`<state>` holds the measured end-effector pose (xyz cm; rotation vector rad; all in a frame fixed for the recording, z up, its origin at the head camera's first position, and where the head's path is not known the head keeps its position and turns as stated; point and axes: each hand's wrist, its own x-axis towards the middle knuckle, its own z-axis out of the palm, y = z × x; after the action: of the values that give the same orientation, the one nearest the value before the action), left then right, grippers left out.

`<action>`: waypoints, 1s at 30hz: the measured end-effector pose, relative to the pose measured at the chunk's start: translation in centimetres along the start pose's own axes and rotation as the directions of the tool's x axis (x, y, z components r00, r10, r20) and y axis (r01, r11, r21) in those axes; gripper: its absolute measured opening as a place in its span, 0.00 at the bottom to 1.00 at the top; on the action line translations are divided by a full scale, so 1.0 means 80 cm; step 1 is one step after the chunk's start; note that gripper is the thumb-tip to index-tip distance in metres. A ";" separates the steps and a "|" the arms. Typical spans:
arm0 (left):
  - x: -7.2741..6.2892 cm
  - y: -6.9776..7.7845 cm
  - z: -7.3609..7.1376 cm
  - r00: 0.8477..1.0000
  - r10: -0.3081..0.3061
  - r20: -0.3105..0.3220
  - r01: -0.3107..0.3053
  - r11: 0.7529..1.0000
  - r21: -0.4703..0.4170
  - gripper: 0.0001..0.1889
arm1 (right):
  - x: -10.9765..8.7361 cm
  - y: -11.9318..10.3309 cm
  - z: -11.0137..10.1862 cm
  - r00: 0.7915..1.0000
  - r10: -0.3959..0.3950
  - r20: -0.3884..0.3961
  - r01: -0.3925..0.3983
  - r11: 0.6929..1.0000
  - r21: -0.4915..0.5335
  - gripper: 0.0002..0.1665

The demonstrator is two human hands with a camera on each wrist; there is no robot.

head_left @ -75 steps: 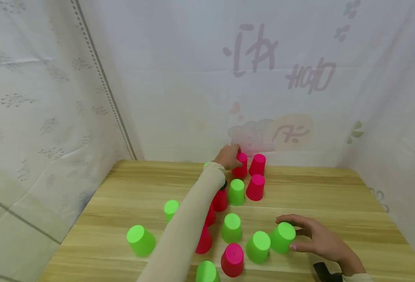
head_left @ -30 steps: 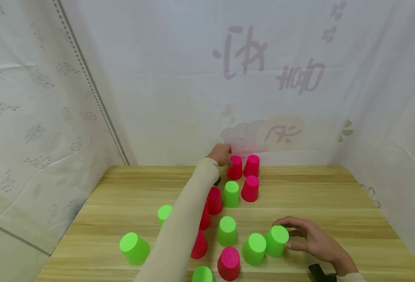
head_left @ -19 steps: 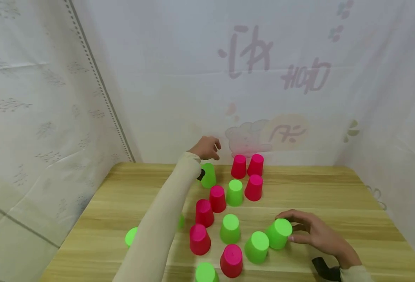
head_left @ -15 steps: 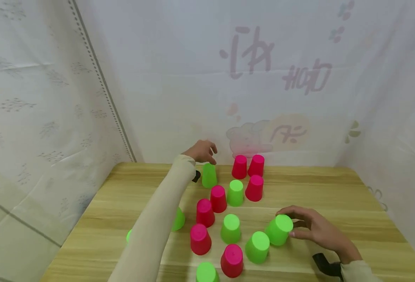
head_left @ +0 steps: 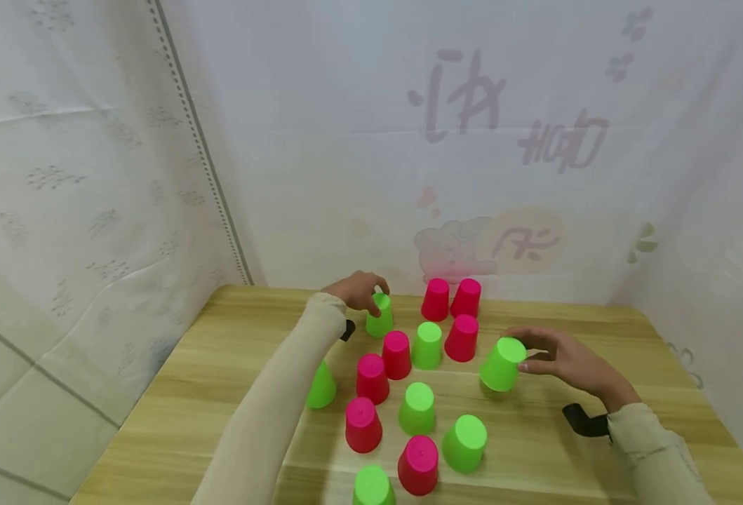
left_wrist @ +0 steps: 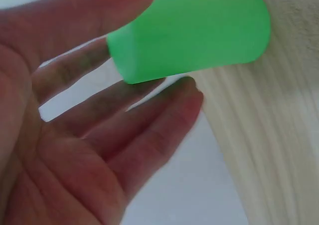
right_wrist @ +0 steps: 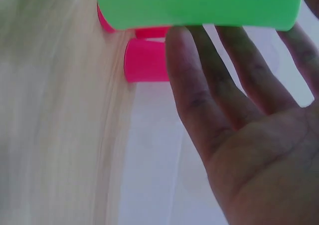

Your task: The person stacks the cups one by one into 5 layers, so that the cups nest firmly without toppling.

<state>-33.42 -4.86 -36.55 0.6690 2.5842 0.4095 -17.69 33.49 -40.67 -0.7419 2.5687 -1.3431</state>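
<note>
In the head view my left hand (head_left: 357,290) reaches to the back of the table, its fingers spread round the top of an upside-down green cup (head_left: 380,319). The left wrist view has the thumb lying across that green cup (left_wrist: 194,33), the other fingers extended along its far side. My right hand (head_left: 570,361) pinches another green cup (head_left: 501,366) between thumb and fingers. This cup is tilted and raised off the wood, a shadow beneath it. Fingertips press at the side of the green cup (right_wrist: 199,5) in the right wrist view.
Several upside-down cups, pink-red (head_left: 372,380) and green (head_left: 418,409), stand between my arms on the wooden table (head_left: 219,351). Two pink-red cups (head_left: 436,300) sit near the back edge. My left sleeve (head_left: 270,407) partly covers a green cup (head_left: 322,387). A printed white cloth (head_left: 320,140) hangs behind.
My left hand has let go of a pink-red cup at the back and moved left and down to the green one. My right hand has lifted its green cup away from its neighbour, towards the back.
</note>
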 end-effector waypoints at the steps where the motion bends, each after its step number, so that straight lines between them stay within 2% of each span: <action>1: 0.000 0.000 0.002 1.000 0.010 -0.016 -0.010 1.000 0.015 0.25 | 0.005 0.003 -0.004 1.000 0.012 -0.011 -0.012 1.000 -0.013 0.26; 3: 0.000 0.001 0.007 0.999 0.027 -0.044 -0.025 0.999 0.046 0.23 | 0.016 0.009 -0.011 0.999 0.038 -0.038 -0.038 0.999 -0.010 0.26; 8: -0.007 0.005 0.015 0.996 0.035 -0.085 -0.028 0.996 0.080 0.22 | 0.042 0.025 -0.027 0.988 0.103 -0.111 -0.095 0.992 0.078 0.28; 14: -0.009 0.006 0.020 0.995 0.043 -0.093 -0.035 0.995 0.090 0.21 | 0.061 0.039 -0.042 0.962 0.218 -0.165 -0.216 0.976 0.032 0.30; 20: -0.016 0.005 0.019 0.994 0.037 -0.103 -0.028 0.996 0.089 0.21 | 0.081 0.053 -0.032 0.921 0.304 -0.244 -0.308 0.951 0.019 0.35; 24: -0.020 0.003 0.016 0.993 0.031 -0.115 -0.021 0.996 0.082 0.21 | 0.093 0.055 -0.022 0.893 0.328 -0.308 -0.348 0.937 -0.011 0.36; 30: -0.023 0.003 0.015 0.992 0.050 -0.117 -0.038 0.994 0.098 0.21 | 0.103 0.055 -0.013 0.861 0.356 -0.362 -0.376 0.927 0.017 0.36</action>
<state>-31.31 -5.42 -36.88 0.7574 2.7205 0.3518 -26.74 32.31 -42.82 0.0112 2.8329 -1.3858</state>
